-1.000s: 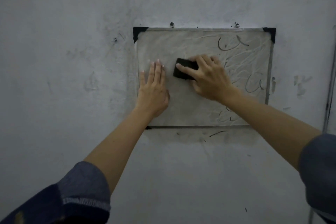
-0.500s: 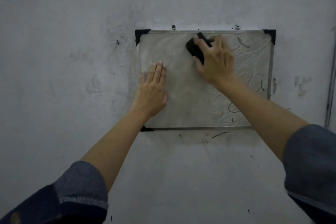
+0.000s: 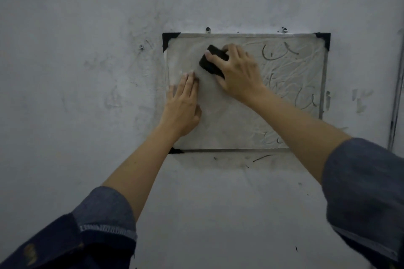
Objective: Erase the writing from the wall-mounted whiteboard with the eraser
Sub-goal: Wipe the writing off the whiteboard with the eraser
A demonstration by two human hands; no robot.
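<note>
A small whiteboard [image 3: 229, 129] with a metal frame and black corner caps hangs on the grey wall. My right hand [image 3: 238, 74] grips a black eraser [image 3: 213, 62] and presses it against the board's upper middle. My left hand [image 3: 182, 105] lies flat with straight fingers on the board's left side. Dark pen strokes [image 3: 277, 52] show at the upper right, more writing [image 3: 306, 100] at the right edge and faint marks [image 3: 271, 138] near the bottom. The left half is smeared grey.
Two screws [image 3: 208, 29] stick out of the wall above the board. Black ink marks [image 3: 262, 157] stain the wall just below the frame. A vertical dark strip [image 3: 396, 94] runs down the far right.
My right hand slid the eraser from the board's top edge down and to the left. The strokes at the upper right came back into view. My left hand stayed pressed in place.
</note>
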